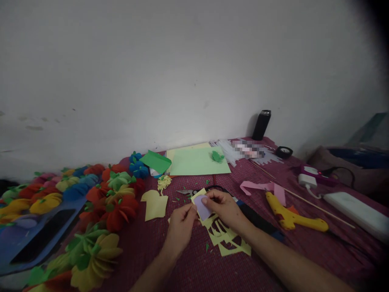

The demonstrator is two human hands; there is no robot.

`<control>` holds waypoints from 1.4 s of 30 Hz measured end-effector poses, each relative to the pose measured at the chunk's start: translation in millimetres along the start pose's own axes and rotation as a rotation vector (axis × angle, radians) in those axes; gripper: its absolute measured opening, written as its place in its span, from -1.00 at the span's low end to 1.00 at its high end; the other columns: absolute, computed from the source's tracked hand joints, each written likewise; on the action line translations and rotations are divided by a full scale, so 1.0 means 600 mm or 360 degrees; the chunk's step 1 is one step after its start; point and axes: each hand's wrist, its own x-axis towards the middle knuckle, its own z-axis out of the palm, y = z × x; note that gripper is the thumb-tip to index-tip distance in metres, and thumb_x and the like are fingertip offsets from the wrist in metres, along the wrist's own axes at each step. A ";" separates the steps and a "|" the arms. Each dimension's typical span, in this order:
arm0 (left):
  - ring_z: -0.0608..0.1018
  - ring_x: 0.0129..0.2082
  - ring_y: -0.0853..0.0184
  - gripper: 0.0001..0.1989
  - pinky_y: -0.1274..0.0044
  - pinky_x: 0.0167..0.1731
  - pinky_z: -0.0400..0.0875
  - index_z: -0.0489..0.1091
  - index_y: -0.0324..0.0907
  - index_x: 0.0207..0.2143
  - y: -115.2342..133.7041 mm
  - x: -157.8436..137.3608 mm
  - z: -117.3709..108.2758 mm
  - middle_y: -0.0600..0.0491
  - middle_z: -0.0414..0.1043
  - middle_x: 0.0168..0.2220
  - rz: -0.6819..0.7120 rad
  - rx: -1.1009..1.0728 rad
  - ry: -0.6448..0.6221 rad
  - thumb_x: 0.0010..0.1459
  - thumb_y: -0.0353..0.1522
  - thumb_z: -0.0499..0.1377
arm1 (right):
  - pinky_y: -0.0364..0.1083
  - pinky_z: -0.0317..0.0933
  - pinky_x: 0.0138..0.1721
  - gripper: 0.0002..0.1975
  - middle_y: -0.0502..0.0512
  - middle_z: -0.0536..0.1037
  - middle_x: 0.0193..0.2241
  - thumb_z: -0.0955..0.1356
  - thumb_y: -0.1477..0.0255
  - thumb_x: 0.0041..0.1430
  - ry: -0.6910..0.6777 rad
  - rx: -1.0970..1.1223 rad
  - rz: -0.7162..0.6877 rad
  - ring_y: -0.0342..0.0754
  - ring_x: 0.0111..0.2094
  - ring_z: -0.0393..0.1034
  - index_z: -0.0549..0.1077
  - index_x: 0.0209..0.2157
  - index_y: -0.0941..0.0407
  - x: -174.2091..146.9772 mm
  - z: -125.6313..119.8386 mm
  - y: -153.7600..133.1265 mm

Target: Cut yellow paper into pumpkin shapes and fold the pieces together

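Note:
My left hand (182,223) pinches the lower left edge of a small, thin pale-yellow sheet (195,197) between thumb and fingers. On top of that sheet lies a thin lilac piece with a rounded edge (201,208). My right hand (226,207) is closed on the upper right of both layers, its thumb and fingertips pressing at the lilac piece. Just behind my hands lie scissors (187,192), partly covered by the yellow sheet and my right hand. Below my right hand are yellow offcuts (232,244) with curved holes. More yellow pieces (156,206) lie to the left.
Colourful pumpkin-like craft pieces (118,209) crowd the left, near a dark phone-like slab (44,235). Light green sheets (194,161) lie behind. At right are a yellow glue gun (293,215), pink strips (278,191), a thin stick (316,206), a white power strip (357,213) and a black bottle (261,125).

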 end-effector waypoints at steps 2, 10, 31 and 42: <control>0.44 -0.51 0.35 -0.60 0.54 -0.46 0.35 0.43 -0.25 -0.33 -0.002 0.001 0.000 0.04 0.43 -0.52 0.0003 0.0026 -0.0007 0.07 -0.13 -0.01 | -0.21 0.16 -0.50 -0.80 -0.01 0.42 -0.53 0.31 0.29 0.02 0.0013 -0.0063 -0.0020 -0.18 -0.52 0.24 0.42 -0.46 0.16 0.000 0.000 0.000; 0.46 -0.50 0.34 -0.60 0.51 -0.44 0.39 0.43 -0.26 -0.35 0.001 0.002 0.002 0.02 0.46 -0.49 -0.0001 -0.0010 -0.0023 0.05 -0.11 0.01 | -0.22 0.17 -0.51 -0.79 0.00 0.43 -0.54 0.31 0.29 0.02 0.0023 -0.0170 -0.0060 -0.18 -0.53 0.26 0.44 -0.45 0.17 0.001 -0.002 -0.005; 0.44 -0.52 0.35 -0.65 0.53 -0.49 0.35 0.43 -0.28 -0.37 0.002 0.003 0.006 0.01 0.44 -0.52 -0.0130 -0.0199 0.0041 0.03 -0.16 0.06 | -0.20 0.21 -0.49 -0.73 -0.04 0.43 -0.49 0.38 0.32 -0.08 0.0017 0.0203 0.0028 -0.19 -0.52 0.31 0.34 -0.31 0.12 0.003 0.004 -0.007; 0.41 -0.43 0.36 -0.71 0.55 -0.46 0.35 0.44 -0.26 -0.38 0.026 -0.004 0.008 0.03 0.41 -0.47 -0.0074 -0.0583 0.0097 0.01 -0.21 0.11 | -0.22 0.14 -0.57 -0.70 -0.03 0.44 -0.58 0.38 0.22 -0.09 -0.0199 0.0349 0.0353 -0.23 -0.62 0.27 0.43 -0.40 0.18 -0.006 0.003 -0.013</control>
